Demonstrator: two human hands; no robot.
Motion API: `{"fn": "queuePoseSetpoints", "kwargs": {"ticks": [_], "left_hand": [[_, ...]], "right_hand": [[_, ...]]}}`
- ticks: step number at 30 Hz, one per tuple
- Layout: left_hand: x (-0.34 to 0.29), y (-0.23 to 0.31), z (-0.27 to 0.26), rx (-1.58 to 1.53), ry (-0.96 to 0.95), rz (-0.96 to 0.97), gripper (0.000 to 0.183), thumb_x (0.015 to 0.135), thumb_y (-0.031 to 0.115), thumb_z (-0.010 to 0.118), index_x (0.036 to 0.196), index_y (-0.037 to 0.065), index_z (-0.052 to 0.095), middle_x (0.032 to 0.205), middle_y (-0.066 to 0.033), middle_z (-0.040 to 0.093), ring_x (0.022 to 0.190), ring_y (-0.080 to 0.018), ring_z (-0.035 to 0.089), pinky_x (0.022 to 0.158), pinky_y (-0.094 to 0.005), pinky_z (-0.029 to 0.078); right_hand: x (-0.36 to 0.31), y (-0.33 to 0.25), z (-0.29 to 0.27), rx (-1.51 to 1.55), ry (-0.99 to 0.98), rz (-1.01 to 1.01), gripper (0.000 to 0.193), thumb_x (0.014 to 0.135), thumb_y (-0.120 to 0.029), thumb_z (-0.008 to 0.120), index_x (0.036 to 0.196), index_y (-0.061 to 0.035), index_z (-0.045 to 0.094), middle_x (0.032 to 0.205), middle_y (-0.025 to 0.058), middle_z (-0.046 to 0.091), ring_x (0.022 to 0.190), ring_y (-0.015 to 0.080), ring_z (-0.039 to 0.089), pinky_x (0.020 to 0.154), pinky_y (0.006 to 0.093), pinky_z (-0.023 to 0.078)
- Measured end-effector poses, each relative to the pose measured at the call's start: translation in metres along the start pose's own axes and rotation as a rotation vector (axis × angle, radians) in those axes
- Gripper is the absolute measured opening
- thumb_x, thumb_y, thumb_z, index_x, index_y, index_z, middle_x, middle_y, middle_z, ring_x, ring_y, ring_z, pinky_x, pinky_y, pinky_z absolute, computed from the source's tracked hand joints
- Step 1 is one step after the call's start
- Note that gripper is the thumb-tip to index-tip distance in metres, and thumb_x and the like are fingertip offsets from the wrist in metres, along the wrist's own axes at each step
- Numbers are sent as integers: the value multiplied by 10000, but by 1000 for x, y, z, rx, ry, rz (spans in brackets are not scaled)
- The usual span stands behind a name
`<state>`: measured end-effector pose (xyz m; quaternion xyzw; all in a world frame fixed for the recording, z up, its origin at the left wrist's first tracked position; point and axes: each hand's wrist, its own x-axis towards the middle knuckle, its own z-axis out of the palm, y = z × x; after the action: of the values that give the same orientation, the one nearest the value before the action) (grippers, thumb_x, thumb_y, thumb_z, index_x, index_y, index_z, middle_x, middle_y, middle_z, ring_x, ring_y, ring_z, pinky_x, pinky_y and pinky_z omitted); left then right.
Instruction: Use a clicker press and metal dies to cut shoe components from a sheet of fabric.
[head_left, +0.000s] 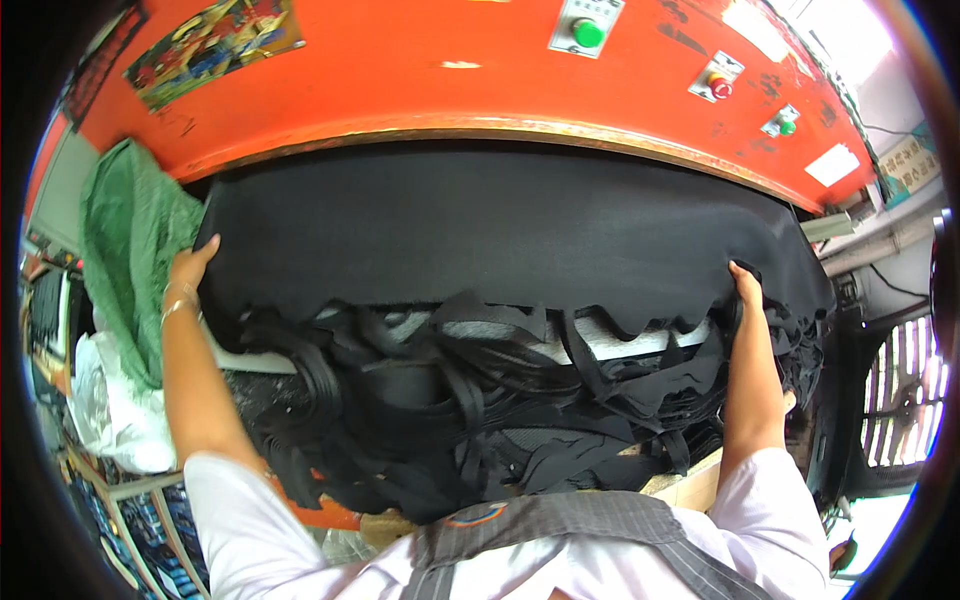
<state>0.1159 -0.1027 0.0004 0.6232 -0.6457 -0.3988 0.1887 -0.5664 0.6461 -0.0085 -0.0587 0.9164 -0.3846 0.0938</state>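
A wide black fabric sheet [470, 225] lies spread under the front of an orange machine, its near edge cut in scallops. My left hand [188, 275] is at the sheet's left edge, thumb on top and the other fingers hidden, closed on that edge. On the right side, my right hand [746, 287] pinches a bunched fold of the same sheet between its thumb and fingers out of sight below. Between my arms hangs a tangled heap of black fabric offcuts [400, 400], with strips and curved cut-outs drooping toward my body.
The orange machine [400, 80] spans the far side, bearing a green button [587, 33] and a red button [720, 88]. A green woven sack [130, 240] and a white plastic bag [120, 415] stand beside my left arm. A barred window [900, 395] is at the right.
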Motion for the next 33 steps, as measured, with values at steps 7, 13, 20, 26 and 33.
{"fn": "queuePoseSetpoints", "kwargs": {"ticks": [7, 13, 20, 26, 33], "left_hand": [[-124, 62, 31, -290, -229, -62, 451, 843, 262, 713, 1198, 29, 558, 1008, -69, 645, 813, -151, 622, 599, -259, 500], [-87, 34, 43, 115, -11, 111, 457, 844, 298, 710, 1130, -33, 575, 1018, -134, 637, 606, -164, 589, 472, -265, 459], [-54, 19, 27, 669, 352, 437, 763, 801, 450, 715, 1295, -75, 466, 1289, -265, 541, 1188, -382, 529, 1004, -436, 404], [-240, 103, 111, 357, -283, 877, 331, 774, 251, 739, 1021, 53, 644, 932, -99, 647, 855, -255, 636, 803, -359, 482], [-250, 94, 69, 1211, -992, 436, 675, 900, 579, 421, 921, -37, 695, 945, -242, 680, 931, -406, 635, 861, -425, 483]], "right_hand": [[38, -44, -9, 121, 384, 163, 545, 818, -346, 699, 1164, 68, 622, 1224, 161, 623, 1161, 264, 557, 1016, 334, 381], [-50, -81, 37, 739, -19, 252, 373, 859, -190, 676, 1150, 34, 612, 1144, 132, 652, 1026, 286, 621, 915, 410, 490], [-22, -90, 40, 635, -16, 324, 432, 837, -289, 700, 1112, 37, 627, 1065, 145, 664, 823, 300, 654, 742, 418, 529], [-107, -104, -17, 429, -496, 405, 410, 812, -367, 736, 1004, -40, 580, 785, 106, 638, 738, 276, 673, 669, 378, 565], [-80, -116, -46, -212, -219, 77, 197, 698, -25, 714, 857, 19, 605, 799, 117, 633, 686, 224, 628, 662, 372, 546]]}}
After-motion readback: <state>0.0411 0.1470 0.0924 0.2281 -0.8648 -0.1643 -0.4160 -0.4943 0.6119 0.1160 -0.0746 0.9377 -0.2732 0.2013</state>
